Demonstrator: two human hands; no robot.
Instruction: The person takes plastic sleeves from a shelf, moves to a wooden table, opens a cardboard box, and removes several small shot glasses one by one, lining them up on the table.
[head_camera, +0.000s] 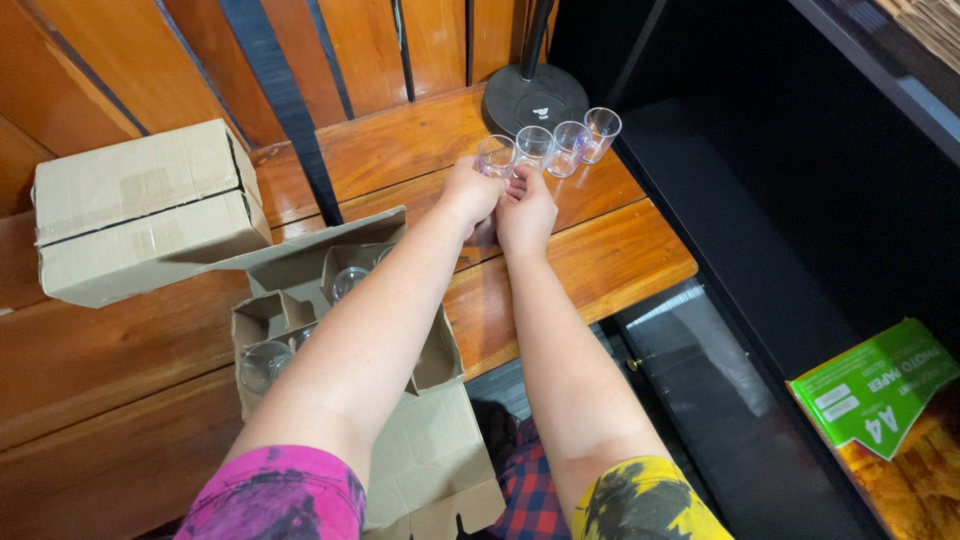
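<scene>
Near the far right corner of the wooden tabletop (600, 250), both hands meet at the nearest small clear plastic cup (495, 155), upright, first in a row of four. Left hand (470, 190) fingers grip it; right hand (525, 210) fingers curl just below.

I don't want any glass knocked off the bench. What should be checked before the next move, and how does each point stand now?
1. Left hand at the end glass: ok, fingers touch it.
2. Right hand placed: ok, beside the left, below the row.
3. Row of four upright: ok.
4. Row apart from the lamp base: cannot tell, very close.
5. Row away from the bench edge: ok.
6. Open box holds more glasses: ok, some show.
</scene>
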